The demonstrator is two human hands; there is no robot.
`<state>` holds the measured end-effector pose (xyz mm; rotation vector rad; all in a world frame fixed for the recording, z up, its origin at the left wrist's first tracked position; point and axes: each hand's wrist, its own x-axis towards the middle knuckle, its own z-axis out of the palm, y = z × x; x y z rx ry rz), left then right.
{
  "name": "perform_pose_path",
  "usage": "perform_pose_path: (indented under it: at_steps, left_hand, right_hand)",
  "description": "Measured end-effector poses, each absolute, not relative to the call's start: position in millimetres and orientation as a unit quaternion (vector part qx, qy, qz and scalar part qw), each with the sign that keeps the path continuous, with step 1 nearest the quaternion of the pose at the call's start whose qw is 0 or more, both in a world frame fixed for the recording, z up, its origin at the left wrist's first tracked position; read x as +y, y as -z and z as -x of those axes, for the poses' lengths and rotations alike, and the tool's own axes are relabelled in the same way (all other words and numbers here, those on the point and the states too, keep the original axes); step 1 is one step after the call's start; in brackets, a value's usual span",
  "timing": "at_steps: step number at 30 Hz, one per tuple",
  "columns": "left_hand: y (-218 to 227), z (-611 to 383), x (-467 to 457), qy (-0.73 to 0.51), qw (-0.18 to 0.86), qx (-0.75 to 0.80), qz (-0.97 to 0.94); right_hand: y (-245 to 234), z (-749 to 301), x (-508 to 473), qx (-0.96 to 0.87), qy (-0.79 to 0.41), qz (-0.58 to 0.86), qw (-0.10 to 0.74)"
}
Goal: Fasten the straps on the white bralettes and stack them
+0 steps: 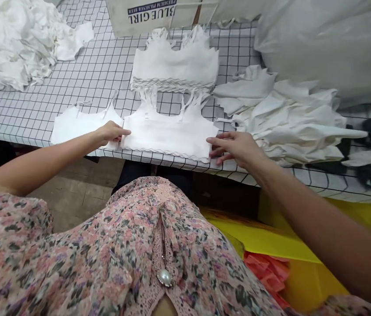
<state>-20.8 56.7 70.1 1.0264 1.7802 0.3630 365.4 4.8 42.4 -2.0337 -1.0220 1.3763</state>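
Foreground: A floral blouse [73, 245] with a pearl brooch [164, 277] runs below both hands; a yellow container [304, 254] holding red-orange material [267, 272] lies below the right fingers.

Left hand: The left hand [108, 133] lies open, its fingers [121, 133] extended, gripping nothing, their tips at the left edge of a white camisole top [168, 136].

Right hand: The right hand [236, 148] rests open, its fingers [216, 147] spread and touching the top's right edge, not pinching it.

Camisole: Flat on a grid-printed desk [89, 74], between both sets of fingers, straps pointing away.

Beyond: A second white top [80, 125] lies left of the left fingers, a third white garment [175, 61] ahead, and a heap of white fabric [290, 118] right of the right fingers. Farther off are another white heap [20, 44], a BLUE GIRL carton [139, 13] and a white sack [323, 44].
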Motion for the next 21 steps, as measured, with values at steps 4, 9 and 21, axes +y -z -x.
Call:
perform_pose_path:
  at_steps: [4, 9, 21]
  left_hand:
    - [-68.0, 5.4, 58.3, -0.141, 0.473, 0.751, -0.438]
    - [-66.0, 1.0, 47.2, -0.241, 0.551, 0.707, -0.373]
    - [-95.9, -33.8, 56.3, -0.37, 0.627, 0.616, -0.299]
  right_hand:
    - [-47.0, -363.2, 19.6, -0.407, -0.486, 0.755, 0.171]
    - [-43.8, -362.3, 24.5, -0.535, -0.344, 0.77, 0.051]
    - [1.1, -236.7, -15.8, -0.788, -0.084, 0.595, 0.136]
